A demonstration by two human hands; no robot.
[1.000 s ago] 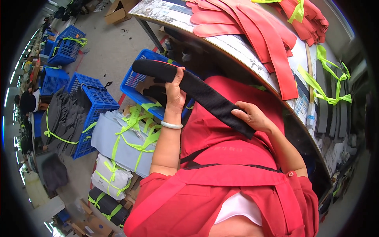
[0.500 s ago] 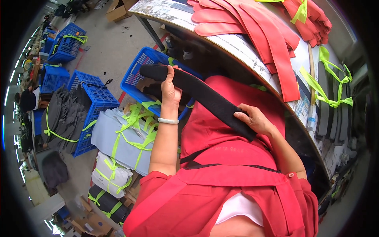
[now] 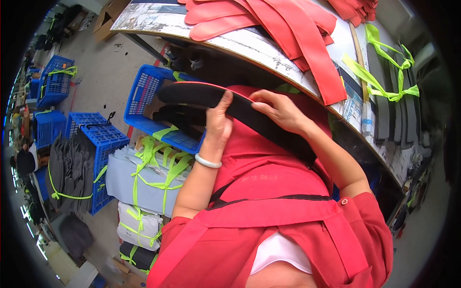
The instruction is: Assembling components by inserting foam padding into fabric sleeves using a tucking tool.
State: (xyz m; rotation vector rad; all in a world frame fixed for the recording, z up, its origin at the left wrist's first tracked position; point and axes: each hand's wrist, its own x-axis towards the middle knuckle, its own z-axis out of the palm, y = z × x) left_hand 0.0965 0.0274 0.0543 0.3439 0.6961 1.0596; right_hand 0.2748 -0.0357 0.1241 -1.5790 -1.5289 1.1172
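A long black textured strip (image 3: 192,95) with a rounded end and a red edge stretches across my lap. My left hand (image 3: 220,120) is closed around its middle, thumb on the upper face. My right hand (image 3: 281,111) pinches the red upper edge a little further right. The strip's left end hangs over a blue plastic crate (image 3: 136,98), where similar black strips (image 3: 180,116) lie. The strip's right end rests against my red apron (image 3: 254,185).
On the worktable (image 3: 235,47) ahead lie fanned red strips (image 3: 283,33) and grey strips (image 3: 384,110) tied with lime ribbon. To the left stand a tied light-grey stack (image 3: 125,177), a blue crate (image 3: 108,144) beside dark grey pieces (image 3: 72,168), and further crates.
My right hand has moved from the strip's lower right part up to its red edge, nearer my left hand. My left hand has shifted along the strip toward the middle. The view has turned somewhat.
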